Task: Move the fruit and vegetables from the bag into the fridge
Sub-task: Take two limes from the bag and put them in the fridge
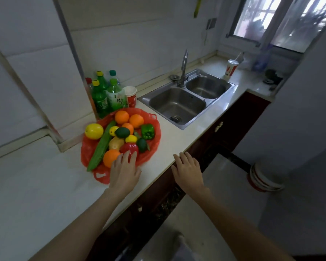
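The left hand [123, 171] reaches over the near edge of the red plastic bag [154, 146], its fingers straight and slightly spread, fingertips on or just above the red bell pepper [129, 147] and beside the nearest orange [110, 157]; whether they actually touch cannot be told. The right hand [187, 169] lies flat with its fingers extended and a little apart over the front edge of the white countertop [36, 185], holding nothing.

The bag lies opened flat on the countertop with the produce heaped on it: a long green cucumber [100, 147] running diagonally along the left side, a large yellow lemon [94, 131] at the far left, two more oranges [129, 118] at the back, a green bell pepper [147, 131] on the right, and small lemons, green avocado-like fruit and a pale potato in the middle.

Just behind the bag stand green plastic drink bottles [105, 95] and a red-and-white paper cup [130, 97]. To the right is a stainless steel double sink [186, 102] with a tall faucet [183, 68].
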A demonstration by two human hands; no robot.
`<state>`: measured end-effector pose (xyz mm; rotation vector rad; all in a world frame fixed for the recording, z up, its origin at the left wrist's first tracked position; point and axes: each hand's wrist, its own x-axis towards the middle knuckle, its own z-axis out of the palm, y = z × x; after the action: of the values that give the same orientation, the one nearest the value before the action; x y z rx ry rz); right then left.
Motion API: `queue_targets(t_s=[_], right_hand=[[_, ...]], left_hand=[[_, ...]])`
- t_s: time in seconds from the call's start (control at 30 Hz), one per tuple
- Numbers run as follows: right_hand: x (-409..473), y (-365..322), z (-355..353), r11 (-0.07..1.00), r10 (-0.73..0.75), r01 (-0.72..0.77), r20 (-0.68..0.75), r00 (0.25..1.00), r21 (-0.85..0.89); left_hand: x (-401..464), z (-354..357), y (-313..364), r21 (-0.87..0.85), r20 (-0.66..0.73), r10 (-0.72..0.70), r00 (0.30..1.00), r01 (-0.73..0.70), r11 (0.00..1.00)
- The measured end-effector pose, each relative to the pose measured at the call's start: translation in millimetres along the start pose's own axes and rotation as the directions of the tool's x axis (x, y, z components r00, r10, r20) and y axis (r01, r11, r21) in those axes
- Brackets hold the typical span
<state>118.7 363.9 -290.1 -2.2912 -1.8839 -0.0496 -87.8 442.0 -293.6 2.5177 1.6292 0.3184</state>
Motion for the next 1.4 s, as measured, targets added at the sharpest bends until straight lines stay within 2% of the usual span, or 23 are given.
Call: queue_targets(t_s=[0.27, 0.53, 0.8, 0.9, 1.13, 1.4], right_hand=[[103, 47, 25, 0.970, -0.243, 0.242, 0.059, 0.968, 0.035], [165, 35, 53, 0.905, -0.420, 0.399, 0.153, 0.895, 0.151], [202, 14, 69, 0.897, -0.429, 0.400, 0.158, 0.889, 0.188], [222, 6, 67, 0.904, -0.420, 0.387, 0.210, 0.883, 0.182], [252, -8, 80, 0.909, -0.412, 0.379, 0.255, 0.875, 0.171], [273, -22, 85, 0.901, -0.432, 0.412, 0.378, 0.819, 0.137]], left_hand=[[47, 26, 26, -0.003, -0.026, -0.232, 0.972, 0.232, 0.973], [69, 38, 21, 0.035, -0.032, -0.395, 0.918, 0.396, 0.918], [132, 41, -19, 0.033, -0.002, -0.362, 0.932, 0.362, 0.932], [157, 44, -38, 0.046, 0.017, -0.312, 0.950, 0.311, 0.949], [184, 61, -58, 0.058, 0.122, -0.308, 0.943, 0.303, 0.951], [189, 61, -67, -0.059, 0.106, -0.281, 0.954, 0.288, 0.956]])
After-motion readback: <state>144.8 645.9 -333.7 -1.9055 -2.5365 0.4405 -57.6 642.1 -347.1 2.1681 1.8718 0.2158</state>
